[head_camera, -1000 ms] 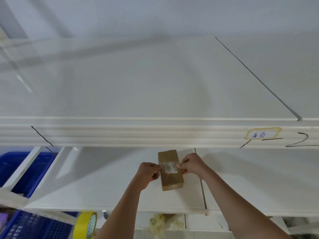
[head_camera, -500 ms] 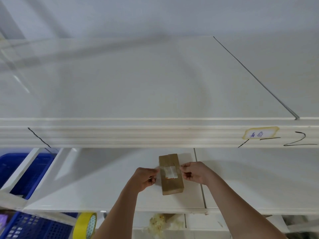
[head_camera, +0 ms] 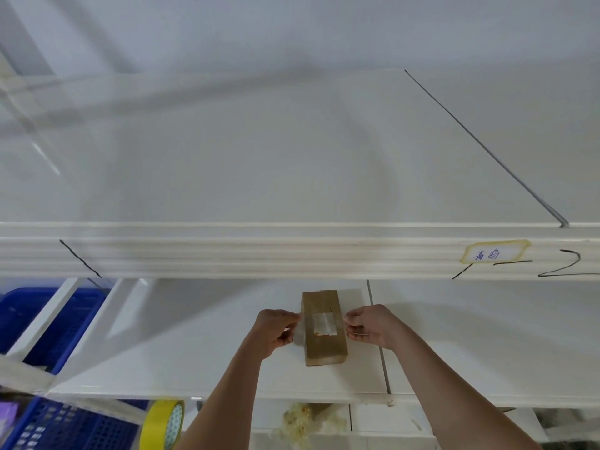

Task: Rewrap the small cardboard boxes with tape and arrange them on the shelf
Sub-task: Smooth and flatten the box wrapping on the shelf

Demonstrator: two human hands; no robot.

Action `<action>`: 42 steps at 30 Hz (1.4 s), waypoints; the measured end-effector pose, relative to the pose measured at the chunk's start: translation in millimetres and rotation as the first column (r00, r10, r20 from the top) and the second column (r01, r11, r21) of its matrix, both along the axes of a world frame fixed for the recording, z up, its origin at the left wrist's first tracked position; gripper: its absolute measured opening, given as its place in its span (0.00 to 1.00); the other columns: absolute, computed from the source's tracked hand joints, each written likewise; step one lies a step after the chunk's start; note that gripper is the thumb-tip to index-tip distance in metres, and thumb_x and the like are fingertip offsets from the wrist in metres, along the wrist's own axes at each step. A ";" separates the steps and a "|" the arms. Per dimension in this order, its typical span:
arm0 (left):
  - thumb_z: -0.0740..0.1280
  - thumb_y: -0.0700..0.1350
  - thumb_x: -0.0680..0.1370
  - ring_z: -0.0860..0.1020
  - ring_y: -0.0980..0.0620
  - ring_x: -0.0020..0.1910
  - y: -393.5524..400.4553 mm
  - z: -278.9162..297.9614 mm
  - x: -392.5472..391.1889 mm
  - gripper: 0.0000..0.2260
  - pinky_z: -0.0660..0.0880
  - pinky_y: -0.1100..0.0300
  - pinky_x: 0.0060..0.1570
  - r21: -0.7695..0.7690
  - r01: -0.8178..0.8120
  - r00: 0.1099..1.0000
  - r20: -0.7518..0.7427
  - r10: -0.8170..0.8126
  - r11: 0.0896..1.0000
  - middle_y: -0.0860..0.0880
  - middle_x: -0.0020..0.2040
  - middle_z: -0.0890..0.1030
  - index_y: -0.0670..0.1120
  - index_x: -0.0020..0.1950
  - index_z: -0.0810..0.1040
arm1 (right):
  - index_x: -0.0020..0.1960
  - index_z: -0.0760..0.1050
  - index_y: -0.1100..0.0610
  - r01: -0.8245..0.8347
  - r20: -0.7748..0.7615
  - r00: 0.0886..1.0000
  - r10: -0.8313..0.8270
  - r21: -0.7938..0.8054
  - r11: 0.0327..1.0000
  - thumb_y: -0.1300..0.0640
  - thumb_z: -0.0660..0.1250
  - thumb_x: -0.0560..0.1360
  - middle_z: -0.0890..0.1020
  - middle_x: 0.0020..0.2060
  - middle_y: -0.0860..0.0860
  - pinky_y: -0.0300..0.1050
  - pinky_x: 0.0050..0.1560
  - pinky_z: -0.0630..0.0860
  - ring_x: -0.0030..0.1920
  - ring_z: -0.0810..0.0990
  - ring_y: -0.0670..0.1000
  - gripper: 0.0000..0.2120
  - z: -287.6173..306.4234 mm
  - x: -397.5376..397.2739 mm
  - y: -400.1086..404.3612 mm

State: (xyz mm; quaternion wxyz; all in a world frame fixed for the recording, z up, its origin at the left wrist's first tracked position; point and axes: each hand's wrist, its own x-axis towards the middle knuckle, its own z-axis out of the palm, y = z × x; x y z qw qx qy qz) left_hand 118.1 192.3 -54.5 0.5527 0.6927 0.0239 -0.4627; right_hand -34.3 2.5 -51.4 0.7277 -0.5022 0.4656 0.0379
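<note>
One cardboard box lies flat on the white shelf, long axis running front edge to back. Left hand and right hand, fingers curled, pinch clear tape stretched across its top.

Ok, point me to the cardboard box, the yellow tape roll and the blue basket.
cardboard box (head_camera: 324, 347), head view, on its taped top face near the front end.
yellow tape roll (head_camera: 158, 422), head view, on its yellow outer band.
blue basket (head_camera: 31, 315), head view, on its perforated side wall.

Matt brown cardboard box on glossy white shelf.
</note>
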 end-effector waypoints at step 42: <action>0.76 0.38 0.73 0.85 0.46 0.35 -35.1 -2.1 -31.4 0.08 0.85 0.51 0.44 0.320 -0.095 0.914 0.402 -0.044 0.943 0.45 0.36 0.82 0.41 0.36 0.81 | 0.50 0.71 0.59 -0.339 -0.430 0.902 0.034 -0.658 0.673 0.65 0.66 0.79 0.76 0.43 0.53 0.36 0.27 0.64 0.42 0.75 0.52 0.04 27.1 30.2 48.3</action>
